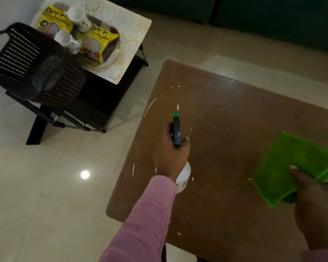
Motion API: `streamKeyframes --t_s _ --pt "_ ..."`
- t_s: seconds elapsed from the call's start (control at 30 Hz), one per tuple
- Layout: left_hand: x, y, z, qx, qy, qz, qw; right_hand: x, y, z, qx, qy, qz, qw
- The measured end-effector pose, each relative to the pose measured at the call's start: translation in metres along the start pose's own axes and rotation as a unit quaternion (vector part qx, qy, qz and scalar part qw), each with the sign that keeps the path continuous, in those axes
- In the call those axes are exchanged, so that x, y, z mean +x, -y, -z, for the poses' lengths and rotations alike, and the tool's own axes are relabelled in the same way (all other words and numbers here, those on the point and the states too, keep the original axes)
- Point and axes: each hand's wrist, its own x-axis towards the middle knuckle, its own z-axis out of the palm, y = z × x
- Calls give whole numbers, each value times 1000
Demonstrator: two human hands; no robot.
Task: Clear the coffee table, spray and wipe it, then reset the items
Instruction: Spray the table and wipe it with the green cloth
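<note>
The brown coffee table (235,114) fills the right half of the head view, its top bare. My left hand (169,152) is closed around a spray bottle (177,129) with a dark head and green nozzle, held above the table's left part and pointing away from me; its white body (184,177) shows below my wrist. My right hand (314,203) grips a folded green cloth (292,165) over the table's right side. On a side table at the top left, a tray (114,53) carries two yellow snack packets (97,44) and two white mugs (77,16).
A dark plastic chair (32,67) stands at the left, beside the side table with its patterned mat (129,31). Pale glossy floor tiles (55,186) surround the coffee table. A dark green sofa (273,16) runs along the top right.
</note>
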Motion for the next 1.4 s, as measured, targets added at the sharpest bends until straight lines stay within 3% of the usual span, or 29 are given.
streamKeyframes --t_s 0.13,0.27,0.57,0.7,0.9,1.0,1.1,1.17,1.27,1.33,1.4 --pt "-9 -2 2 21 -45 -12 999 16 7 -17 -13 -11 27 999" --pt "-4 -4 -11 -29 -30 16 999 19 16 -46 -64 -12 52 997" --pt "16 -5 -15 -14 -24 32 999 31 26 -92 -108 -9 85 990" --pt "22 -4 -17 -7 2 52 999 42 40 -103 -126 -44 124 983" --pt "21 0 -14 -2 -17 53 998 64 62 -131 -124 -108 166 972" --pt "17 4 -9 -12 -32 50 998 74 68 -162 -139 -67 216 964" --pt "8 6 -4 -2 -51 44 998 79 63 -207 -232 37 250 939" --pt "0 7 -2 -10 -49 45 998 81 49 -240 -330 127 290 889" --pt "-11 15 -5 -16 -75 42 996 79 18 -273 -536 228 395 710" --pt "-17 26 -8 -25 -108 44 993 70 0 -274 -562 285 476 613" --pt "-22 35 -9 -33 -127 44 990 62 -13 -256 -542 375 572 488"
